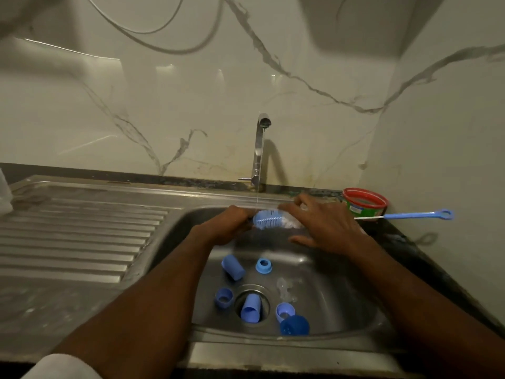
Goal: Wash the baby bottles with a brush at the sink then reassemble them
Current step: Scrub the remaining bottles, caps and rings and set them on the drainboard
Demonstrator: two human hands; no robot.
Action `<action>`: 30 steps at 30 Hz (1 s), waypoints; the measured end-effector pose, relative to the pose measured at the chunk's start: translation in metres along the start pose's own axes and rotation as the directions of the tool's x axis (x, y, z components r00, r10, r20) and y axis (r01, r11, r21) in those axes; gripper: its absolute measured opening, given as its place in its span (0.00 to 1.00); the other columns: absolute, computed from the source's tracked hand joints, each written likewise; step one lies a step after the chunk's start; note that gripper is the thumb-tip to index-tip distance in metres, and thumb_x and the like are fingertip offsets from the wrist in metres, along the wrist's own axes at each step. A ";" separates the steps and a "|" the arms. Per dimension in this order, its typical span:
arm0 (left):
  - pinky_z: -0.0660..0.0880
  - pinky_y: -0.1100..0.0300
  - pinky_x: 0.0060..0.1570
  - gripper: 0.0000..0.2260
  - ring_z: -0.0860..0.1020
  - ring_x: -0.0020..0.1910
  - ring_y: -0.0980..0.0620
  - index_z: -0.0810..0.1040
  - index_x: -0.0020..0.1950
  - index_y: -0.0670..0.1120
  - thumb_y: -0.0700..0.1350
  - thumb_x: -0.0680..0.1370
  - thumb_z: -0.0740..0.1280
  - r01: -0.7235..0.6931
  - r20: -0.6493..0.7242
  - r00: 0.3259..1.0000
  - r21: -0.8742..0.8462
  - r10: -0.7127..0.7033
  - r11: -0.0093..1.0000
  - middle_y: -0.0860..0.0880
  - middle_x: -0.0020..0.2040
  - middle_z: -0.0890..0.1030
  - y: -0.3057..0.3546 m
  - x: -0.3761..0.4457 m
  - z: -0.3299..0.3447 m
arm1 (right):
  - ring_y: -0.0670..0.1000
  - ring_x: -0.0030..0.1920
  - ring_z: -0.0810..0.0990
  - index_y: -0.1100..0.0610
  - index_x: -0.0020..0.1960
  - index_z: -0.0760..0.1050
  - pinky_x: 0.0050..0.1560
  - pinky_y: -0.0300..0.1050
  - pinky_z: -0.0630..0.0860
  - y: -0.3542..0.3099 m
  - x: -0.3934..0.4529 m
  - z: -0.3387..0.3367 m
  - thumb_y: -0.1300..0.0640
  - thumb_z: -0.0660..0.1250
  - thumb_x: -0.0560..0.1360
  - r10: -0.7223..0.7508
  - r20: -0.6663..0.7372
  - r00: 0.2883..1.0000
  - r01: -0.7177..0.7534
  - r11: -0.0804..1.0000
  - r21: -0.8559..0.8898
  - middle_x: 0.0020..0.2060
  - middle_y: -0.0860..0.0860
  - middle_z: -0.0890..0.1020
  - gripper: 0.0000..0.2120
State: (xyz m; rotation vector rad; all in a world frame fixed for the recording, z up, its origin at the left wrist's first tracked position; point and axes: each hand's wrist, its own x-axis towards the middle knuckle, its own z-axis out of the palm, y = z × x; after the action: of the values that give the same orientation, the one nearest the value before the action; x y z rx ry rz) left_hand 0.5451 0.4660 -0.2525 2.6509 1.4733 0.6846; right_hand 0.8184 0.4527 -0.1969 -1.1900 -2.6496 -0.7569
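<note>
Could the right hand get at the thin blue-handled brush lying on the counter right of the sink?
Probably yes: the thin blue-handled brush lies uncovered just beyond the right hand, with nothing between them.

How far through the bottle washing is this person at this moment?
Early to midway. Done: the bottles are taken apart, with blue caps and collar rings lying loose in the sink. In hand: the left hand grips the bottle brush under the running tap while the right hand touches its bristles. Left: whether any part is scrubbed cannot be told; nothing is reassembled.
</note>
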 end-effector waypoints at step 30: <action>0.74 0.61 0.54 0.12 0.80 0.50 0.58 0.81 0.61 0.51 0.50 0.79 0.72 0.047 -0.194 0.981 0.194 -0.009 0.980 0.51 0.55 0.85 0.002 -0.002 -0.012 | 0.44 0.35 0.77 0.50 0.53 0.79 0.34 0.39 0.70 -0.022 0.013 -0.016 0.43 0.63 0.82 0.286 0.357 0.889 -0.450 0.694 0.563 0.35 0.46 0.81 0.12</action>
State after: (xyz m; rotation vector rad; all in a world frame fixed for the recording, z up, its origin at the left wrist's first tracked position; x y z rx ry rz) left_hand 0.5412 0.4609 -0.2421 2.7690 1.7092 0.8567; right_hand 0.7925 0.4412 -0.1878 -1.5762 -2.3583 0.3704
